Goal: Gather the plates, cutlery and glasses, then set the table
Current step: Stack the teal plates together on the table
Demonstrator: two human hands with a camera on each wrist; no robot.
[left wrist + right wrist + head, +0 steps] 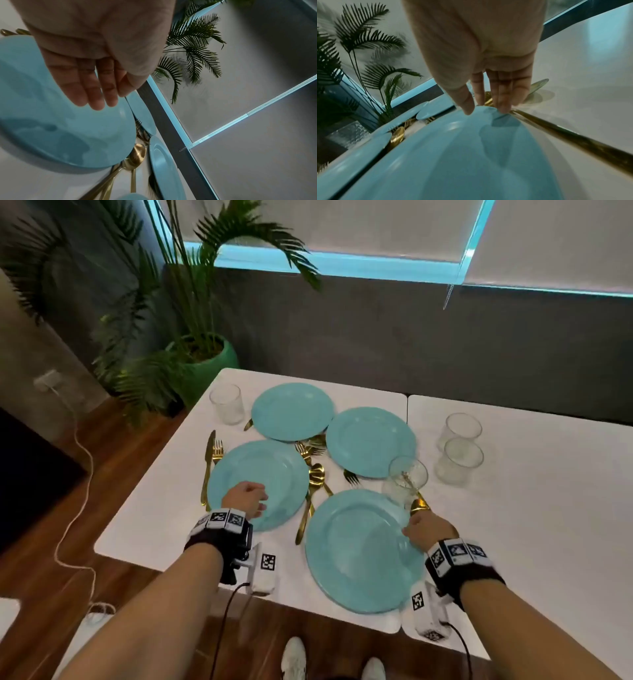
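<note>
Four teal plates lie on the white table (513, 525). My left hand (260, 501) hovers over the near-left plate (274, 470) with relaxed, straight fingers (96, 97), holding nothing. My right hand (411, 525) reaches the right rim of the near-right plate (356, 553); its fingertips (504, 108) touch the rim of that plate (453, 155) beside a gold spoon (419, 505). The far-left plate (293, 410) and far-right plate (370, 441) lie behind. Gold cutlery (317, 477) is scattered between the plates. A knife and fork (209, 460) lie left of the near-left plate.
One glass (226, 404) stands at the far left corner. Another glass (406, 479) is just beyond my right hand, and two glasses (459, 446) stand further right. A potted palm (205, 357) sits past the table's left corner. The near-right plate overhangs close to the front edge.
</note>
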